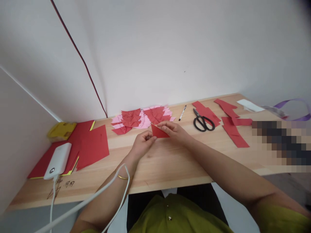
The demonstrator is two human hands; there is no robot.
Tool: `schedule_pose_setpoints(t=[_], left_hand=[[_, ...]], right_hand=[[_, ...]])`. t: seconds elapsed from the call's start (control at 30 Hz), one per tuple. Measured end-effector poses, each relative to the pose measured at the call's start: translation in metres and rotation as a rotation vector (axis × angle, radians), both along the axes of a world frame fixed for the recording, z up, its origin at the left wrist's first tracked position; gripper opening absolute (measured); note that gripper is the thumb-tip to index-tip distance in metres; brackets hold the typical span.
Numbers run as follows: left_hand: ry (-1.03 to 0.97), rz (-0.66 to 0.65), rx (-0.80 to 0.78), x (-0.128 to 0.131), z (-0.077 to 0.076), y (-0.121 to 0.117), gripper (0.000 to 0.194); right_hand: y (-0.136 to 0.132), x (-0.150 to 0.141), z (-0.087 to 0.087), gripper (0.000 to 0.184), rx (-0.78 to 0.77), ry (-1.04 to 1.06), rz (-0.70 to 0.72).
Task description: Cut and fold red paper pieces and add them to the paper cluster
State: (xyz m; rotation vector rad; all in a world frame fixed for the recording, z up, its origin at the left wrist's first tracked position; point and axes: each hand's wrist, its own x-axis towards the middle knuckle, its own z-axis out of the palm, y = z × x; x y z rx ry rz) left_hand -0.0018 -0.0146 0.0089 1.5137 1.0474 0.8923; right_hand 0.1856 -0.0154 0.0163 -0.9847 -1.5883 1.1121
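Note:
Between my two hands is a small red paper triangle, held just above the wooden table. My left hand pinches its lower left edge with thumb and fingertips. On the other side, my right hand has its thumb and fingers closed on the upper right part, partly covering it. Just beyond my hands lie folded red paper pieces and pink paper pieces, heaped against the wall. Black-handled scissors rest to the right of my right hand, and a white pen lies behind it.
Red paper strips lie at the right with a white strip. At the left, a white power bank sits on red sheets beside a yellow packet. Its white cable crosses over my left forearm.

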Motion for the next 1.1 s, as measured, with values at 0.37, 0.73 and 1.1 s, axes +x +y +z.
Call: schedule_pose_setpoints(t=[0.37,0.73,1.1], left_hand=[[-0.315,0.074,-0.149,0.001,-0.007,0.004,0.026],[-0.265,0.117,-0.105,0.001,-0.013,0.004,0.022],[-0.276,0.196,0.027,0.0,-0.009,0.004,0.016]], right_hand=[[0.003,0.0,-0.009,0.024,-0.018,-0.052,0.003],[-0.003,-0.009,-0.008,0.01,0.108,-0.171,0.016],[0.0,-0.001,-0.004,0.006,0.084,-0.237,-0.101]])
